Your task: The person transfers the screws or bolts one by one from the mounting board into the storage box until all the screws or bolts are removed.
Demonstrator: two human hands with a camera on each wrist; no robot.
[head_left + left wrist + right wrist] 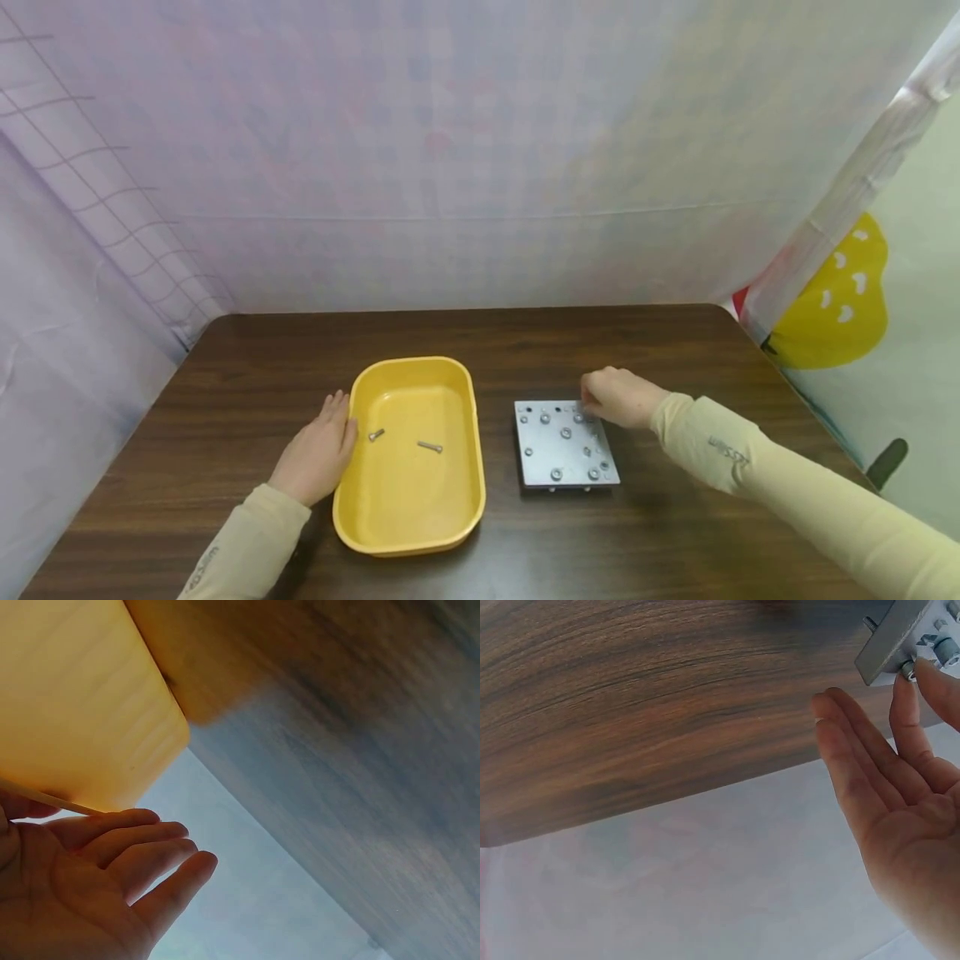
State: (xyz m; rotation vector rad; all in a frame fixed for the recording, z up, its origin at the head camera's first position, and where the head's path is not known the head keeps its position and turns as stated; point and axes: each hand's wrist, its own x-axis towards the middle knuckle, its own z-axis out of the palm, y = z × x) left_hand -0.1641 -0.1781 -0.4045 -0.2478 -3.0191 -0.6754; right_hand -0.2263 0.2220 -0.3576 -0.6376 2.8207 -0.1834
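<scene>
My left hand (317, 448) lies along the left rim of a yellow plastic tray (408, 533), its fingers nearly straight. In the left wrist view, the fingers (142, 855) extend beside the tray wall (82, 697). Two loose screws, one short (376, 434) and one longer (430, 447), lie on the tray floor. At the far right corner of a silver metal plate (543, 462), my right hand (621, 397) pinches a small screw (908, 670) between thumb and index finger, right at the plate's surface. The other fingers are extended. Several screws with round socket heads stand in the plate.
Tray and plate stand side by side on a dark wood-grain table (502, 342). Screw ends protrude beneath the plate. A pale patterned curtain (435, 167) hangs behind the table's far edge, with further cloth at the left and right.
</scene>
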